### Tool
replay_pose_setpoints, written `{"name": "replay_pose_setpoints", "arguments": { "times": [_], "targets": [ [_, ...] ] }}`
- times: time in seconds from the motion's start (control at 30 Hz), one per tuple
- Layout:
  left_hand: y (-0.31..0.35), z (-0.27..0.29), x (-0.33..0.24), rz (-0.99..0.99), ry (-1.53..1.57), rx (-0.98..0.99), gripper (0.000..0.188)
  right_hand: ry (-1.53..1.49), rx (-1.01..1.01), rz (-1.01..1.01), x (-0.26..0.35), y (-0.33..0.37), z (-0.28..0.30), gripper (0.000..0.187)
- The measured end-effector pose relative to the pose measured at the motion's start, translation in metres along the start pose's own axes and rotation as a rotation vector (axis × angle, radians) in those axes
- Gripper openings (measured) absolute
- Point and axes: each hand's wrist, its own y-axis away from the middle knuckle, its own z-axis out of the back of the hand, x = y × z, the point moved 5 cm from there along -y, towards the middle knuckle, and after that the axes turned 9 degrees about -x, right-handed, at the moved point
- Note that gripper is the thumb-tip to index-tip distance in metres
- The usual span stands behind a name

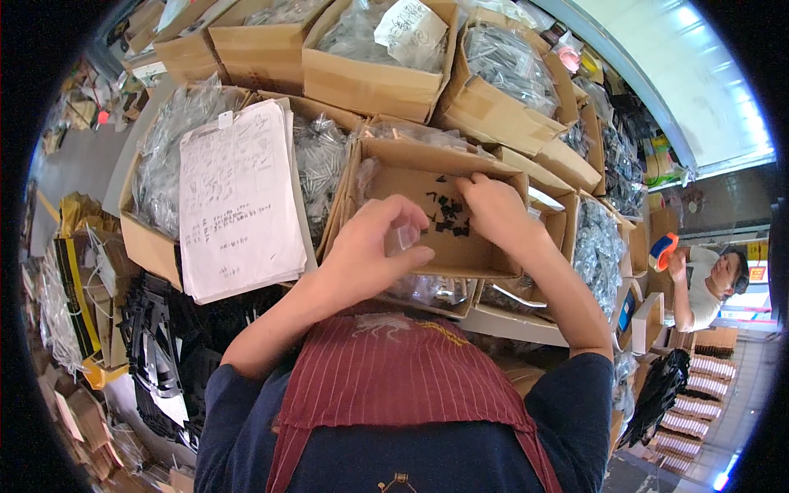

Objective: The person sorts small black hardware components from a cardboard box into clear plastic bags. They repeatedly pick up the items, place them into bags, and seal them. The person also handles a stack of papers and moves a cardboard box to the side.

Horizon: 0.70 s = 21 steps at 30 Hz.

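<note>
An open cardboard box [386, 160] stands in front of me with several small black parts [448, 215] scattered on its bottom. My left hand [374, 251] is over the box's near left side, its fingers curled around what looks like a small clear plastic bag [403, 237]. Inside the box, toward the far right, my right hand [495, 209] points its fingertips down beside the black parts. Those fingers are drawn together, and whatever is between them is hidden.
Handwritten paper sheets [238, 197] lie over a carton of bagged metal pieces to the left. Cartons of bagged parts [374, 74] crowd the far side. Silvery bags [598, 251] fill a carton at right. Another person [703, 283] is at far right, holding an orange and blue object [662, 251].
</note>
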Motion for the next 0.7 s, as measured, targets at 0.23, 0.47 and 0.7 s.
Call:
{"name": "replay_pose_setpoints", "arguments": {
  "times": [0.23,0.47,0.7],
  "targets": [
    [-0.003,-0.003,0.006,0.156,-0.024,0.026,0.020,-0.737,-0.142,-0.269,0.004,0.000,0.063,0.016],
    [-0.007,-0.010,0.009,0.073,-0.036,0.019,0.021,0.054,-0.005,-0.055,0.010,0.010,0.021,0.019],
    [-0.003,-0.007,0.004,-0.038,-0.024,-0.031,0.031,0.135,0.105,0.060,0.013,-0.003,0.006,0.034]
  ]
}}
